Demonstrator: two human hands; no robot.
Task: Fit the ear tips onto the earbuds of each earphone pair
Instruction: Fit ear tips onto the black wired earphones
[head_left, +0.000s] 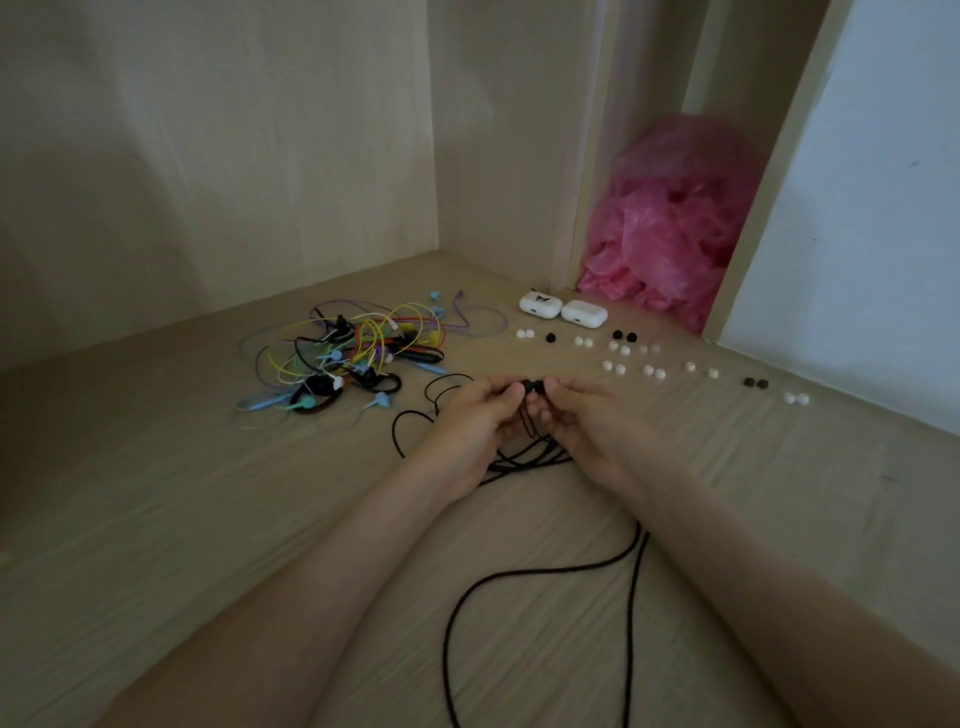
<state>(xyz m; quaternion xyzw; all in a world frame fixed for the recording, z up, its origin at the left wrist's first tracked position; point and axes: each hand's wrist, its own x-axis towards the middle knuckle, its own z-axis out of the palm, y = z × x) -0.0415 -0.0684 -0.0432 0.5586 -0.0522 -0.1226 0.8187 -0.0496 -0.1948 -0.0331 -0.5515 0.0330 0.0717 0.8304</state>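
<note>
Head view: a black earbud (531, 387) sits pinched between my two hands, just above the floor (208, 519). My left hand (470, 423) closes narrowly on one side to steady it, and my right hand (582, 415) closes on the other, I judge to press a tip on. Its long axis seems to run left-right, though the nozzle end is hidden. Its black cable (519, 571) trails near, towards me. Loose ear tips (654, 371) lie in pairs far right, handy; a tangle of coloured earphones (353, 358) waits far left.
</note>
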